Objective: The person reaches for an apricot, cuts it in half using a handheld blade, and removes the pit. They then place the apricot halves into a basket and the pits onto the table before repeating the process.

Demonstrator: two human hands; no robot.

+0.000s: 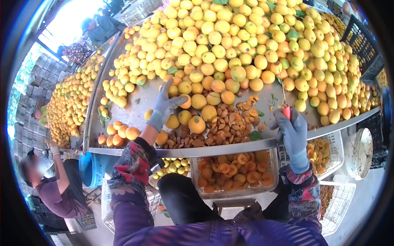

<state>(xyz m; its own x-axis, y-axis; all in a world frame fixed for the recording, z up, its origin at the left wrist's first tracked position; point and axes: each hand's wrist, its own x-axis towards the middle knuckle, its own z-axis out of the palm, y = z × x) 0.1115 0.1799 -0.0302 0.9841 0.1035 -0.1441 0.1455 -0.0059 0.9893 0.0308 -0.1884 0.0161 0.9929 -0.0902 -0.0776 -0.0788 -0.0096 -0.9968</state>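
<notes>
Head view: my left hand (164, 107) spreads open, reaching an apricot (185, 101) off the heap; my right hand (292, 132) clamps the red-handled knife (285, 107) upright, ready to split fruit

A second metal table (65, 106) heaped with apricots is seen at far left. A blue barrel (91, 168) stands below the table edge. A person in a maroon top (57, 192) is seated at lower left. Two people (88, 37) are seen at the upper left. Black crates (363, 45) are stacked at upper right. A white bucket (363, 153) is placed at right.
</notes>
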